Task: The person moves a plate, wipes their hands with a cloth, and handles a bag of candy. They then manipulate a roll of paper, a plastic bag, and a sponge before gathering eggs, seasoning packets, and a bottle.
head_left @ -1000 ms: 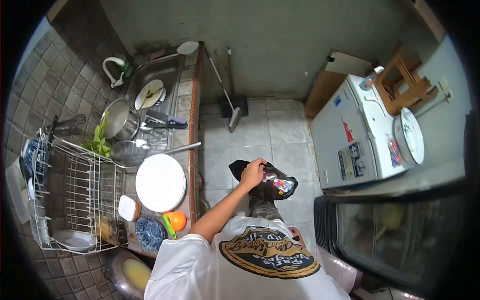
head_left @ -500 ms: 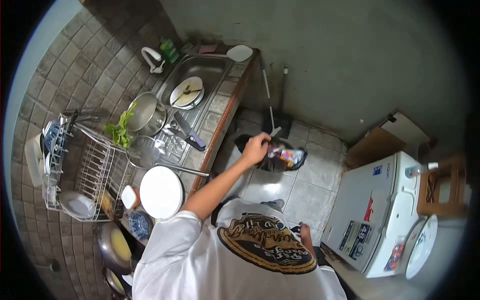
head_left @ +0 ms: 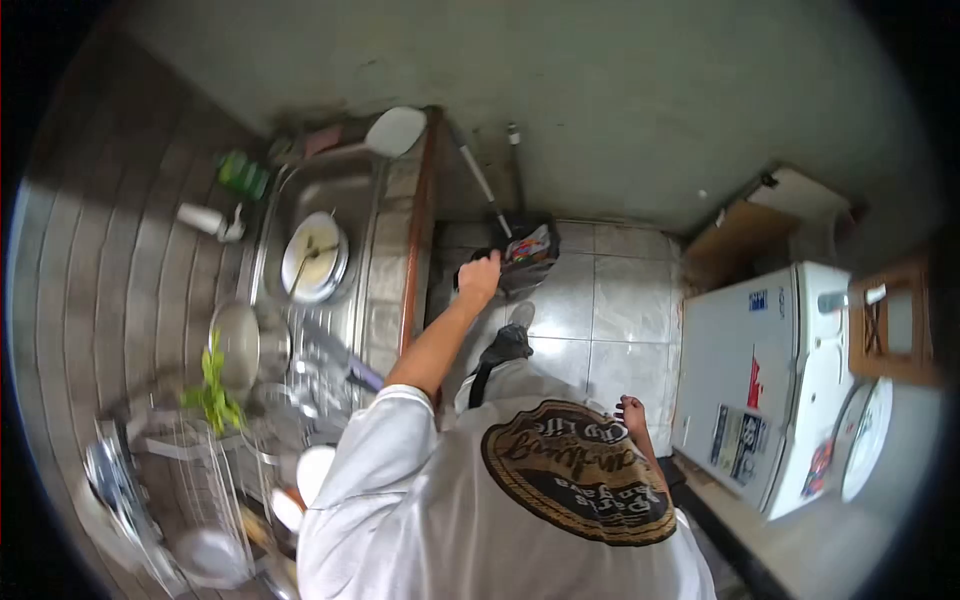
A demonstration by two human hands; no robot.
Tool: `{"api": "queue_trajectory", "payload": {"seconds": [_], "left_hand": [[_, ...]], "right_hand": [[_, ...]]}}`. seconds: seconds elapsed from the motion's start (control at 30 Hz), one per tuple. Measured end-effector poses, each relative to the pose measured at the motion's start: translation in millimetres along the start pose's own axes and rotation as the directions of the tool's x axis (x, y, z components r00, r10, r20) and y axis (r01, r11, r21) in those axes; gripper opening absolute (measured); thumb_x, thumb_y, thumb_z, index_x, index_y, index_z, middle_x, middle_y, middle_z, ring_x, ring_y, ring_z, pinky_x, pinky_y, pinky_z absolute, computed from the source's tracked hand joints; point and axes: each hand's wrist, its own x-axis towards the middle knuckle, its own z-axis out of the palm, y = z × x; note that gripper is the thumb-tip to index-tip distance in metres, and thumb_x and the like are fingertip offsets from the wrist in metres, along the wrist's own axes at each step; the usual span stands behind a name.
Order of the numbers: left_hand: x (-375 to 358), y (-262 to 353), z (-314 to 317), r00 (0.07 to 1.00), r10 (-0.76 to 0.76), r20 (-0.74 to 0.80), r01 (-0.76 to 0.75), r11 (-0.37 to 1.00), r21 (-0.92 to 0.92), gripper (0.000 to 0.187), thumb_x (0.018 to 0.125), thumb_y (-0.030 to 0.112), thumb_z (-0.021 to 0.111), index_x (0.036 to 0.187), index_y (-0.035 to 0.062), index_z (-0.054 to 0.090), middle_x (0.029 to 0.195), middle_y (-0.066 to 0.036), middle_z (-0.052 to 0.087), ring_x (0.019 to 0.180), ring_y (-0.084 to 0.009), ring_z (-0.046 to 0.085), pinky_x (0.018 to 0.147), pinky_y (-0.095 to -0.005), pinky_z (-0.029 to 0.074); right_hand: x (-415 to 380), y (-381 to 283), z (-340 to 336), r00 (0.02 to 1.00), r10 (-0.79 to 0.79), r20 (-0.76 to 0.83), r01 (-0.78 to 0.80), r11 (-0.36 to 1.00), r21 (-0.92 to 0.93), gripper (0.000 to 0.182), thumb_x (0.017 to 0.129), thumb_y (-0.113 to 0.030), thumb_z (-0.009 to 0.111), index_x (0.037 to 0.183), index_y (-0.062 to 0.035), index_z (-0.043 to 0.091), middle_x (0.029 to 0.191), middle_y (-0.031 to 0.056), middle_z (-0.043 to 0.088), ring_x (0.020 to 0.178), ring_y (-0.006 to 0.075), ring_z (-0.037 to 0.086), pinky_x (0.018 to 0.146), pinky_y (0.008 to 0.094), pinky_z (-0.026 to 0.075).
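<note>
My left hand [head_left: 480, 278] reaches down near the floor, fingers closed on the edge of a black trash bag [head_left: 520, 282]. Colourful wrappers [head_left: 530, 245] show at the bag's mouth. Beside it, my left hand is close to the counter's front edge. Low at my right side hangs my right hand [head_left: 632, 412], its fingers loosely curled and a little apart, nothing visible in them. Part of that hand and its forearm is hidden by my white shirt.
Left, a counter carries a sink [head_left: 290, 195] with stacked dirty plates [head_left: 312, 262], a pot [head_left: 237, 345] with green leaves and a dish rack [head_left: 210, 480]. Long handles [head_left: 485, 180] lean at the wall. On the right stand a white fridge [head_left: 735, 385] and a wooden stool [head_left: 900, 320].
The view has turned and shifted. My left hand and the trash bag are now nearer the wall and the leaning handles; my right hand shows more beside the shirt.
</note>
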Motion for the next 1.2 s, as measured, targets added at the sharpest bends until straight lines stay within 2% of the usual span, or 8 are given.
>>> {"api": "queue_trajectory", "payload": {"seconds": [0.1, 0.13, 0.23, 0.3, 0.4, 1.0, 1.1, 1.2], "left_hand": [[33.7, -6.8, 22.8, 0.974, -0.101, 0.202, 0.124, 0.987, -0.103, 0.035, 0.076, 0.017, 0.054, 0.109, 0.0098, 0.044, 0.097, -0.016, 0.058, 0.091, -0.0313, 0.057, 0.074, -0.0408, 0.047], [47.6, -14.0, 44.3, 0.967, -0.123, 0.223, 0.169, 0.964, -0.203, 0.038, 0.074, 0.02, 0.057, 0.109, 0.0098, 0.045, 0.098, -0.017, 0.058, 0.092, -0.0316, 0.057, 0.075, -0.0406, 0.046], [86.1, -18.7, 75.6, 0.958, -0.189, 0.217, 0.27, 0.855, -0.443, 0.041, 0.071, 0.022, 0.063, 0.107, 0.0104, 0.048, 0.097, -0.017, 0.057, 0.092, -0.0323, 0.056, 0.075, -0.041, 0.045], [112.3, -25.3, 93.2, 0.987, -0.155, 0.051, 0.146, 0.696, -0.703, 0.033, 0.073, 0.018, 0.061, 0.103, 0.0092, 0.05, 0.094, -0.016, 0.057, 0.089, -0.0329, 0.055, 0.073, -0.0416, 0.044], [144.9, -22.2, 57.5, 0.997, 0.048, -0.053, -0.071, 0.563, -0.823, 0.03, 0.076, 0.013, 0.056, 0.104, 0.0066, 0.049, 0.092, -0.016, 0.057, 0.087, -0.0338, 0.054, 0.072, -0.041, 0.043], [335.6, -45.8, -90.8, 0.958, 0.222, -0.183, -0.282, 0.851, -0.444, 0.023, 0.078, 0.011, 0.054, 0.101, 0.0065, 0.056, 0.095, -0.014, 0.06, 0.084, -0.0293, 0.057, 0.073, -0.0371, 0.045], [333.8, -57.1, -85.3, 0.974, 0.147, -0.172, -0.208, 0.879, -0.428, 0.022, 0.079, 0.01, 0.054, 0.101, 0.0071, 0.057, 0.097, -0.013, 0.059, 0.083, -0.0284, 0.058, 0.074, -0.0375, 0.046], [338.3, -70.3, -71.2, 0.994, 0.067, -0.084, -0.099, 0.871, -0.481, 0.022, 0.079, 0.009, 0.055, 0.101, 0.0069, 0.057, 0.099, -0.013, 0.058, 0.084, -0.0275, 0.057, 0.075, -0.0376, 0.045]], "right_hand": [[15.9, 60.8, -4.8, 0.832, -0.392, 0.393, 0.029, 0.737, 0.675, 0.013, 0.08, -0.021, 0.05, 0.082, -0.0086, 0.049, 0.071, 0.0011, 0.052, 0.063, 0.0154, 0.052, 0.053, 0.0296, 0.044], [-0.5, 71.8, 11.9, 0.962, -0.245, 0.119, 0.069, 0.64, 0.765, 0.011, 0.076, -0.018, 0.052, 0.076, -0.0076, 0.048, 0.067, 0.0007, 0.047, 0.067, 0.0147, 0.05, 0.058, 0.0276, 0.044], [13.0, 150.2, 29.3, 0.72, -0.687, -0.102, 0.694, 0.705, 0.15, 0.022, 0.075, -0.023, 0.055, 0.081, -0.0019, 0.05, 0.077, 0.0076, 0.053, 0.072, 0.0148, 0.051, 0.059, 0.026, 0.042], [-4.7, 139.1, 48.2, 0.977, -0.027, -0.212, 0.126, 0.874, 0.47, 0.024, 0.077, -0.022, 0.055, 0.088, 0.0, 0.052, 0.082, 0.0106, 0.055, 0.073, 0.0159, 0.053, 0.057, 0.0271, 0.044], [-16.5, 107.6, 94.3, 0.878, 0.205, -0.433, 0.103, 0.803, 0.588, 0.023, 0.083, -0.021, 0.05, 0.09, 0.001, 0.052, 0.077, 0.0099, 0.054, 0.064, 0.0144, 0.051, 0.05, 0.0268, 0.042], [-56.8, 115.3, 204.9, 0.723, -0.385, -0.574, 0.563, 0.81, 0.165, 0.025, 0.084, -0.022, 0.05, 0.093, 0.0015, 0.051, 0.077, 0.0089, 0.054, 0.064, 0.0154, 0.051, 0.049, 0.0251, 0.04], [-96.5, 40.2, 176.4, 0.843, 0.336, -0.419, 0.031, 0.748, 0.663, 0.034, 0.083, -0.033, 0.049, 0.103, -0.0049, 0.049, 0.087, 0.0088, 0.056, 0.066, 0.0171, 0.054, 0.051, 0.0284, 0.041], [-87.0, 38.9, 163.8, 0.81, 0.42, -0.409, -0.06, 0.754, 0.655, 0.035, 0.084, -0.035, 0.047, 0.105, -0.0074, 0.049, 0.092, 0.0089, 0.057, 0.067, 0.0187, 0.056, 0.054, 0.0315, 0.044]]}}
